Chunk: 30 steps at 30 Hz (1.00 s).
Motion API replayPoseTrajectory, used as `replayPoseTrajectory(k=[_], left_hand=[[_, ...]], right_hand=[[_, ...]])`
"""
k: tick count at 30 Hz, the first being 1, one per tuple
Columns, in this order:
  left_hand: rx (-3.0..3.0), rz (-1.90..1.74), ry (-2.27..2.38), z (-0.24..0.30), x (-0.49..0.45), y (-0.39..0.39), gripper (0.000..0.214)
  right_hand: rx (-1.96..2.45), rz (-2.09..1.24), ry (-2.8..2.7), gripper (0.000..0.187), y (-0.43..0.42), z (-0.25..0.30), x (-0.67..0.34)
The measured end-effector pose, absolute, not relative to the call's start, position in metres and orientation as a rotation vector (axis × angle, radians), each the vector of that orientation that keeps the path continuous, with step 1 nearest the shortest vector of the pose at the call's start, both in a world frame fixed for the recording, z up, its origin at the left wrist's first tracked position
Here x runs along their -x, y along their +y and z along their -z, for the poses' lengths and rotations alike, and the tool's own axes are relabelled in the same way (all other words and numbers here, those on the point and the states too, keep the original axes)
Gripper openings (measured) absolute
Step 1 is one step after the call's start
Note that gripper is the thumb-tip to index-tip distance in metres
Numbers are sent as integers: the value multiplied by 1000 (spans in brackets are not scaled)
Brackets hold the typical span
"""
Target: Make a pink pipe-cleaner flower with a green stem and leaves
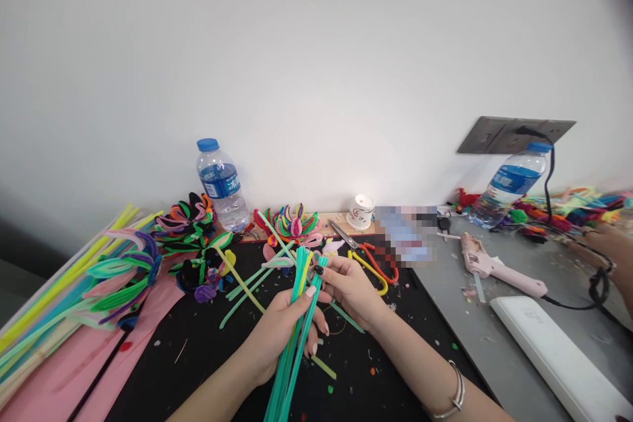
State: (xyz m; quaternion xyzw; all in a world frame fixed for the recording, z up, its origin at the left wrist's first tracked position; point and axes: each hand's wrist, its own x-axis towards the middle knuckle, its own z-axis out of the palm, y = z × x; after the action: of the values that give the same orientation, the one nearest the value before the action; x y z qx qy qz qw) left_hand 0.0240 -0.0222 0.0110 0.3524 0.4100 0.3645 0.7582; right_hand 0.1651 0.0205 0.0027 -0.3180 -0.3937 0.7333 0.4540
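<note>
My left hand (pixel 287 323) is closed around a bundle of pipe cleaners (pixel 291 359), mostly teal green with a yellow one among them. The bundle runs down past the bottom edge of the view. My right hand (pixel 349 287) pinches the upper ends of a few green stems on the bundle's right side, thumb and fingers together. Just behind the hands lie loose light-green pipe cleaners (pixel 247 283) on the black mat (pixel 198 369). A cluster of multicoloured looped pipe-cleaner petals (pixel 295 224) sits beyond them.
Scissors with red and yellow handles (pixel 370 260) lie behind my right hand. A pink glue gun (pixel 504 270) and a white case (pixel 554 356) are on the right. Water bottles stand left (pixel 222 188) and right (pixel 514 181). A paper cup (pixel 361 212) is by the wall. Another person's hand (pixel 603 247) shows far right.
</note>
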Motion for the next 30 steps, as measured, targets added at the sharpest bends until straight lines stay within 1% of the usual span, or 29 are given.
replayPoseTrajectory(k=[9,14,20,24,30], left_hand=[[-781,-733,807,-9,-23,-23,39],[-776,-675,798,-7,-23,-25,37],[-814,-702,860,-8,-25,-25,35],[-884,-707,868,-5,-26,-26,36],[-905,-680,854,-4,-25,-27,40]], right_hand=[[860,-1619,-1117,26,21,3,-167],[845,-1622,-1122,25,20,0,-167],[884,-1592,-1191,30,21,0,-167],[902,-1550,-1240,26,20,-2,-166],[906,-1584,-1237,22,19,0,-166]])
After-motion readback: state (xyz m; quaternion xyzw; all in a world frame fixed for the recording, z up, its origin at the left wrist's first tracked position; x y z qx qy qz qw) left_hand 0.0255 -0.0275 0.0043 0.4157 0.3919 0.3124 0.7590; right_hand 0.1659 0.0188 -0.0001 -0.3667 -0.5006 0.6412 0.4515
